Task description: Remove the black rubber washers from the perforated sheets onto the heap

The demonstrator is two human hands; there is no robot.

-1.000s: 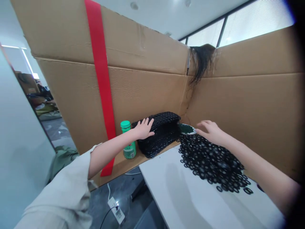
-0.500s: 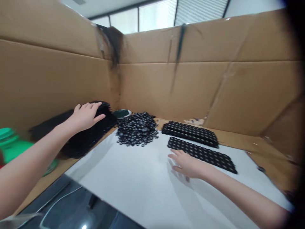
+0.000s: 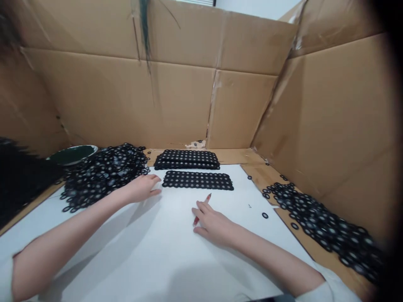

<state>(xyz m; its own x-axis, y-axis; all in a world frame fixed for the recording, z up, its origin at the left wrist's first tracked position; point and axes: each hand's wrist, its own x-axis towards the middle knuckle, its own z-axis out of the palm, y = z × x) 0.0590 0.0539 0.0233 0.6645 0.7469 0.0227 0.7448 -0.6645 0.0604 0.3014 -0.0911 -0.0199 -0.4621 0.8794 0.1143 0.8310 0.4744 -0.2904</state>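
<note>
My left hand hovers over the white board beside the left end of a flat black panel of joined rings. Its fingers are stretched out with the thumb apart, and nothing is in it. My right hand is low over the board, in front of that panel. A slim, red and pale pen-like tool with a dark pointed tip runs between its fingers, tip away from me. Behind the panel lies a stack of similar black panels. Left of my left hand is a heap of loose black rings.
Cardboard walls enclose the white board. A dark green round dish stands behind the ring heap, and a black pile lies far left. More black rings spread along the right side. One loose ring lies on the board.
The view has swung right and down. My left hand has come from the black pile at the left to beside the panel. The tool in my right hand now shows clearly.
</note>
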